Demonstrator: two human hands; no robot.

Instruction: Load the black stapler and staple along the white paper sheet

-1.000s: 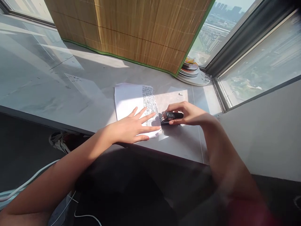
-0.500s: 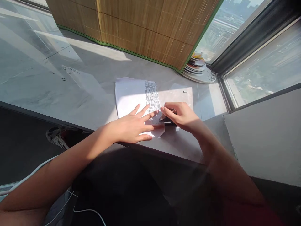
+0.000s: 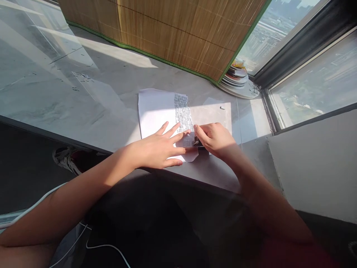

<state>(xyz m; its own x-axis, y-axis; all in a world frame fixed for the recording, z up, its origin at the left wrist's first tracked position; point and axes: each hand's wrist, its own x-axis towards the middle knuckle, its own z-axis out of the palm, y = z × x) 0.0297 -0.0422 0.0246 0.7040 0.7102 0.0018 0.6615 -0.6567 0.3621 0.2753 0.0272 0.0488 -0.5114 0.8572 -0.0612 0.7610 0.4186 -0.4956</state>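
A white sheaf of paper (image 3: 156, 111) lies on the grey stone ledge, its right side covered with dense rows of staples (image 3: 182, 109). My left hand (image 3: 158, 150) rests flat on the paper with fingers spread, the fingertips reaching over the lower staple rows. At the paper's right edge, my right hand (image 3: 219, 137) is closed over a dark stapler (image 3: 197, 143). Only the stapler's front end shows, over the paper's edge; the hand covers most of the rest.
Behind the paper hangs a bamboo blind (image 3: 167, 33) with green edging. Stacked plates (image 3: 235, 79) stand in the window corner. A small strip of staples (image 3: 222, 108) lies right of the paper, and loose staples (image 3: 83, 77) are scattered at left. A shoe (image 3: 65, 160) shows below the ledge.
My right hand has folded further down over the stapler, covering more of it. My left hand stays spread on the paper. The whole view has shifted slightly.
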